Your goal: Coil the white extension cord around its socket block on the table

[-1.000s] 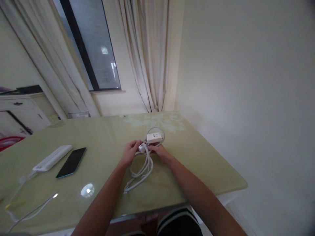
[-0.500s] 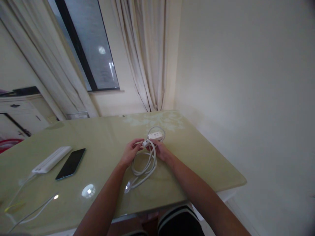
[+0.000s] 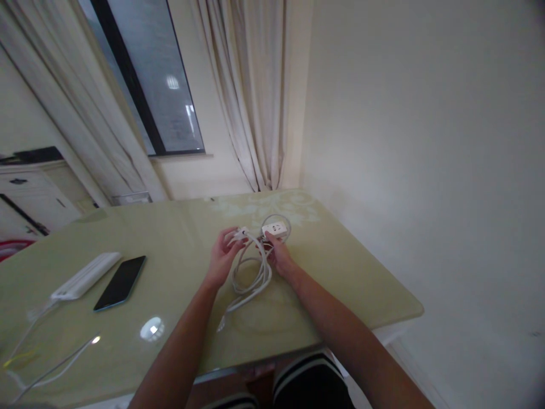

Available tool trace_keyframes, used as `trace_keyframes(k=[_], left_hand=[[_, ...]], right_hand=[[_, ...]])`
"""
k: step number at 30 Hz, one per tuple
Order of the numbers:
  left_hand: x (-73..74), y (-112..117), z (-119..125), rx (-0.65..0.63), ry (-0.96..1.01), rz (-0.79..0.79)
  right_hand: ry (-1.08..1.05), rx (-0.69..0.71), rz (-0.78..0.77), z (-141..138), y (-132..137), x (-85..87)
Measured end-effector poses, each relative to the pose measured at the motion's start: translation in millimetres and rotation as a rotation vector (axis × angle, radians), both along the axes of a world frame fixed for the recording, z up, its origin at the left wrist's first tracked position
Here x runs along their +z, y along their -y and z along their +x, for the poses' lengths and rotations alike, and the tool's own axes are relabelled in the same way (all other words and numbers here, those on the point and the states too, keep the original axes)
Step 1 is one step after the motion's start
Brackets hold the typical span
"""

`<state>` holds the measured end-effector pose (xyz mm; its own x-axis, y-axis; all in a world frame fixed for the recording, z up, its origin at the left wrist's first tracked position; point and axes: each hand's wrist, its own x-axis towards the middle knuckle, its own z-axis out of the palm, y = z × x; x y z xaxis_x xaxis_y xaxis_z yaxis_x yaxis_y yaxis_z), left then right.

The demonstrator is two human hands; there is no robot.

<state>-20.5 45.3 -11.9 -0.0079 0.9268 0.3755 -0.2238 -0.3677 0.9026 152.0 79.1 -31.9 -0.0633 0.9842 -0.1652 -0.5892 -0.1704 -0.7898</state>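
A coiled white cable hangs in loops between my two hands above the green table. My left hand pinches the white plug end of the cable, lifted a little. My right hand is closed round the cable next to a small white socket block, which rests at the far side of the coil.
A black phone and a long white power strip lie at the left. A thin white cord trails near the front left edge. Curtains, a window and a white wall stand behind the table; the table's right corner is close.
Both hands have moved slightly away from me and up. My left hand has lifted the plug end and pulled it left, so the loops hang looser.
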Motion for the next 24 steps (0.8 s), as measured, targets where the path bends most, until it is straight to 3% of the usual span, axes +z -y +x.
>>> trace_keyframes(k=[3,5,11,17,19,24], left_hand=[[6.5,2.1,-4.4,-0.169,0.235,-0.145],[7.2,1.8,-6.3,-0.211,0.365,-0.191],[4.0,-5.8,-10.2,-0.086,0.58,-0.235],[13.3,-12.6,-11.8,0.104,0.787,-0.307],[17.6,-10.0,-13.1,0.056,0.844,-0.332],[25.2,6.5,-14.0,-0.236,0.793,-0.327]], right_hand=[[-0.003,-0.146,0.012,5.3,-3.9,1.6],[0.012,-0.254,0.03,11.0,-6.6,3.4],[0.084,-0.575,0.004,27.9,-16.7,3.1],[0.16,-0.762,0.001,32.5,-23.9,-2.2],[0.177,-0.763,0.034,30.7,-23.1,-2.2],[0.234,-0.715,0.078,27.8,-20.1,-0.8]])
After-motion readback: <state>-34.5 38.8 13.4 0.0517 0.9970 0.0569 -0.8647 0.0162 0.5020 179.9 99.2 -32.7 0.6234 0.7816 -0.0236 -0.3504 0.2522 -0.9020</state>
